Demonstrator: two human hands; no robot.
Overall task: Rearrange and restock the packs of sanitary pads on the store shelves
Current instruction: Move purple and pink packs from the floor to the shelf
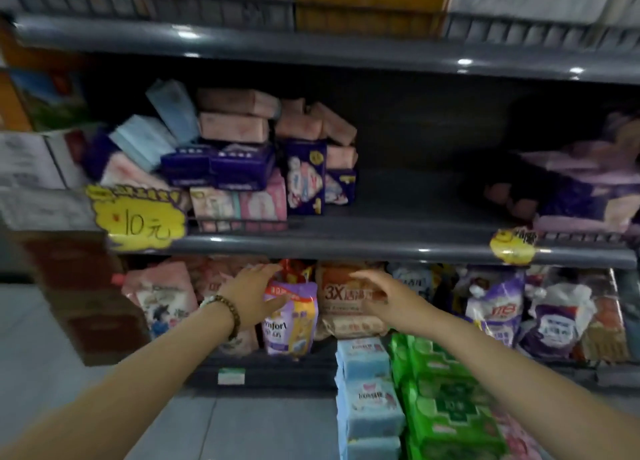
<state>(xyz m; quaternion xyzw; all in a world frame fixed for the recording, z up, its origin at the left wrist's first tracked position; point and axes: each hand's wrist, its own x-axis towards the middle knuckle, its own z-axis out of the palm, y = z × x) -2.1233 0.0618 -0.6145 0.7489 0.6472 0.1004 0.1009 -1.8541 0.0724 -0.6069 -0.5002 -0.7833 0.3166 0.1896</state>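
Observation:
Packs of sanitary pads [235, 127] in pink, blue and dark purple are heaped at the left of the middle shelf [381, 245]. More purple and pink packs [588, 189] lie at its right end. My left hand [256, 293], with a bead bracelet on the wrist, reaches to the lower shelf with straight fingers beside a purple pouch [291, 321]. My right hand [377, 293] is spread in front of an orange pack [341, 291]; neither hand grips anything. Stacks of blue packs [367, 400] and green packs [446, 400] stand in front of me at the lower right.
A yellow price tag [145, 217] hangs at the left of the middle shelf's edge and another yellow tag [512, 246] at the right. Detergent pouches [495, 307] fill the lower shelf's right part. The middle shelf's centre is bare. Brown cartons [86, 307] stand at the left.

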